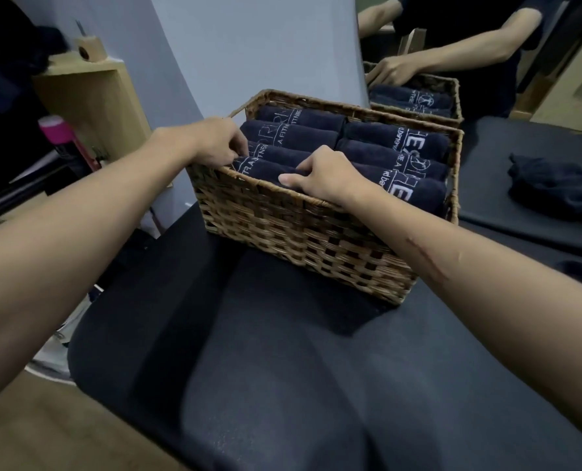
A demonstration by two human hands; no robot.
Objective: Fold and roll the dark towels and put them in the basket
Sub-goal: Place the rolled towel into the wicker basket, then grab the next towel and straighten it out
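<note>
A woven wicker basket (303,229) stands on a dark padded bench (283,368). It holds several rolled dark navy towels with white lettering, in two columns. The nearest roll in the left column (266,169) lies just behind the front rim. My left hand (215,142) pinches its left end with curled fingers. My right hand (320,175) grips its right end, thumb stretched along the roll. A loose crumpled dark towel (558,180) lies on the bench at the far right.
A mirror (486,56) behind the basket shows the basket and a person's arm reflected. A light wooden shelf unit (92,96) stands at the left with a pink-capped bottle (57,129) beside it. Wooden floor shows at the lower left.
</note>
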